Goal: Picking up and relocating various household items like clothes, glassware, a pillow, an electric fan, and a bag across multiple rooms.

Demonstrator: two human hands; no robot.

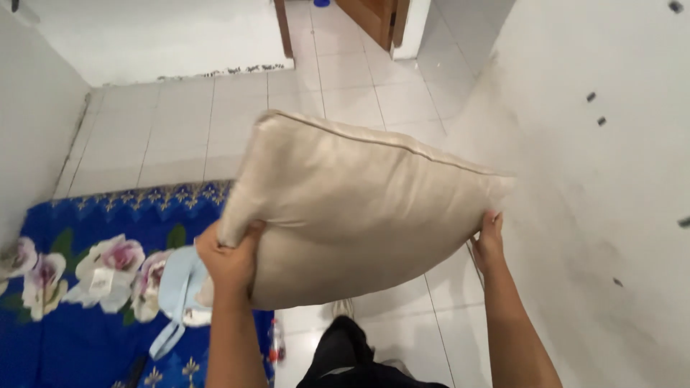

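I hold a beige cushion [352,208] with a piped seam up in front of me, over the floor. My left hand [230,259] grips its lower left corner, fingers curled around the edge. On the opposite side my right hand [490,241] clasps the lower right corner, close to the white wall. The cushion hangs tilted, its top seam sloping down to the right. Below it I see my dark trouser leg [345,356].
A blue floral mattress [79,302] lies on the white tiled floor [215,122] at the lower left, with a light blue cloth item [176,298] on its edge. White walls [611,179] close in left and right. A wooden door [374,18] stands at the top.
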